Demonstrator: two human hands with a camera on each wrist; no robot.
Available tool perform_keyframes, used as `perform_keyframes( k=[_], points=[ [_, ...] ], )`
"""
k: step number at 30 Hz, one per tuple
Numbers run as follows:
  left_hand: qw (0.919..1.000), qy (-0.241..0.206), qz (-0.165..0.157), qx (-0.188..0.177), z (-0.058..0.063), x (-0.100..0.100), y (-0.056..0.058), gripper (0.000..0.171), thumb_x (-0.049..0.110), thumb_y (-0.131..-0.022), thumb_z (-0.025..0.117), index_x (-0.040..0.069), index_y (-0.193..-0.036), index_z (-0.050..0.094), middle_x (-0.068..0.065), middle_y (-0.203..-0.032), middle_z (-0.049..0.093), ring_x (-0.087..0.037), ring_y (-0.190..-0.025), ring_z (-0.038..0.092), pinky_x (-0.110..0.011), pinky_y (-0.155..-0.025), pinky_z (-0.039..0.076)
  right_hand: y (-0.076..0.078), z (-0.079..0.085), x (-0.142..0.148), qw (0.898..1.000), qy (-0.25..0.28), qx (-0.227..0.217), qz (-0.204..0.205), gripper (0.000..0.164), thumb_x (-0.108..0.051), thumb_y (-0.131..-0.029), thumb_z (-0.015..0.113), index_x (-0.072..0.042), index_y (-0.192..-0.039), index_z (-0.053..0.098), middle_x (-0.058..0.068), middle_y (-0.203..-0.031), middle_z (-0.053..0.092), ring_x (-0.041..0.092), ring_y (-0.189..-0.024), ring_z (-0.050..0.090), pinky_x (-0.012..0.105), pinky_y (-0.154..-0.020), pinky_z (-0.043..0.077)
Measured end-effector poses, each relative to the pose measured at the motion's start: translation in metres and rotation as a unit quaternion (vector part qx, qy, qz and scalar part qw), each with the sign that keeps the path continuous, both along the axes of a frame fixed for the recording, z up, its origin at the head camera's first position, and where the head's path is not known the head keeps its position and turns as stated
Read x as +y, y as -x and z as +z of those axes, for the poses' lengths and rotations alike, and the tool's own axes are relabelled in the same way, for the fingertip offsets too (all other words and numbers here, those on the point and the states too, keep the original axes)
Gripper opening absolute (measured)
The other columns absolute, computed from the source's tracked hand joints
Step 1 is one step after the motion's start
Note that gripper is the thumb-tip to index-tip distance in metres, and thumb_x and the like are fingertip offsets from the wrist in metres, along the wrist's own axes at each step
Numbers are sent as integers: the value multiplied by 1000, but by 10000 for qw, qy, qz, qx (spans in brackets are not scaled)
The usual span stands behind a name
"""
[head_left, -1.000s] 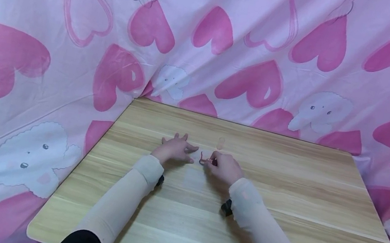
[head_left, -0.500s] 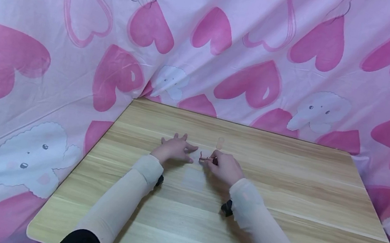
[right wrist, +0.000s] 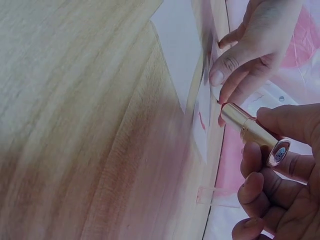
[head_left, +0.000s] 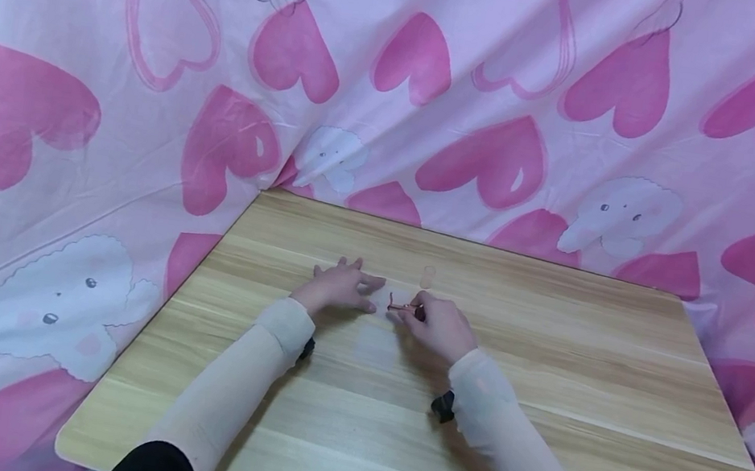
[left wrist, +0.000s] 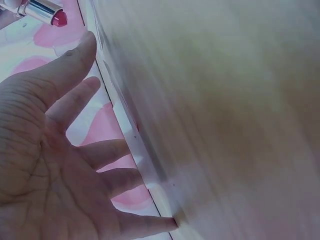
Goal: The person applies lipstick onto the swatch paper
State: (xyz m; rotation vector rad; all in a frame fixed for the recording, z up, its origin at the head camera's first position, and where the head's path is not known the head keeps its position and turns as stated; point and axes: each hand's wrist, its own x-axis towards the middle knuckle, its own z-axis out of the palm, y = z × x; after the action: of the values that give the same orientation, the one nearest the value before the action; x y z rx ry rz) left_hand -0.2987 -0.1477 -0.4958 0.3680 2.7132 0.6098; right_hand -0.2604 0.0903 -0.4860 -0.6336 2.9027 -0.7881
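My right hand (head_left: 442,328) pinches a gold lipstick (right wrist: 252,127) between thumb and fingers. In the left wrist view the lipstick's red tip (left wrist: 60,19) sticks out of its shiny tube. In the head view that tip is right at a white sheet of paper (head_left: 379,298) bearing a red stroke (right wrist: 202,121). My left hand (head_left: 336,288) is spread wide at the sheet's left side, its thumb and index finger at the paper. The left wrist view shows that hand's palm and straight fingers (left wrist: 117,182).
A second white sheet (head_left: 375,347) lies nearer to me on the wooden table (head_left: 549,359). Beyond my right hand lies a small clear cap-like piece (head_left: 427,277). Pink heart-patterned cloth (head_left: 485,154) hangs behind and left of the table.
My right hand and the lipstick have shifted very slightly, the tip a little farther away from me along the red stroke. The left hand stays in place.
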Motion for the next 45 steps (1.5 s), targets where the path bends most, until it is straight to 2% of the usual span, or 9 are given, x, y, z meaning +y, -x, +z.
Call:
perform_keyframes(
  k=[8, 14, 20, 25, 30, 38, 45],
  points=[
    [9998, 86, -9, 195, 1, -20, -12, 63, 49, -91, 71, 38, -149, 48, -24, -164, 14, -57, -145, 10, -84, -102, 13, -5, -3, 3, 9997, 108, 171, 103, 19, -32, -96, 69, -14, -96, 65, -4, -76, 64, 13, -65, 56, 32, -61, 49],
    [9987, 180, 37, 474, 3, -36, -25, 64, 50, -91, 70, 39, -150, 47, -23, -164, 15, -60, -143, 12, -85, -100, 15, -7, -3, 5, 9994, 118, 295, 146, 19, -31, -96, 69, -13, -96, 64, -4, -76, 64, 13, -65, 56, 34, -63, 50],
    [9988, 135, -31, 474, 8, -38, -51, 64, 52, -92, 68, 40, -151, 45, -24, -164, 14, -59, -143, 14, -83, -102, 17, -11, -1, 7, 9996, 98, 242, 145, 19, -31, -96, 68, -13, -99, 65, -5, -76, 64, 12, -64, 56, 32, -62, 50],
    [9996, 122, 57, 251, 7, -31, -75, 67, 51, -92, 69, 39, -152, 43, -25, -164, 14, -59, -144, 13, -83, -102, 18, -14, 1, 7, 9996, 102, 209, 140, 19, -33, -96, 68, -14, -99, 65, -6, -76, 65, 11, -63, 55, 31, -60, 49],
    [9992, 345, 176, 101, 3, -20, -90, 68, 50, -92, 69, 40, -153, 41, -25, -164, 14, -57, -145, 12, -84, -102, 15, -18, 1, 6, 9995, 131, 251, 150, 19, -36, -96, 68, -17, -96, 66, -7, -75, 65, 10, -64, 56, 31, -60, 49],
    [9976, 649, -122, 189, 3, -2, -89, 70, 53, -91, 68, 41, -153, 40, -26, -163, 14, -57, -144, 15, -84, -98, 22, -18, -2, 7, 9993, -5, 330, 165, 19, -36, -95, 69, -17, -94, 66, -7, -73, 63, 10, -61, 54, 30, -55, 46],
    [9976, 669, -135, 98, 2, 3, -89, 64, 51, -93, 67, 40, -151, 43, -27, -164, 12, -58, -144, 12, -86, -97, 21, -21, 1, 5, 9992, 93, 266, 269, 17, -32, -96, 69, -15, -93, 66, -6, -70, 61, 11, -58, 53, 29, -52, 45]
  ],
)
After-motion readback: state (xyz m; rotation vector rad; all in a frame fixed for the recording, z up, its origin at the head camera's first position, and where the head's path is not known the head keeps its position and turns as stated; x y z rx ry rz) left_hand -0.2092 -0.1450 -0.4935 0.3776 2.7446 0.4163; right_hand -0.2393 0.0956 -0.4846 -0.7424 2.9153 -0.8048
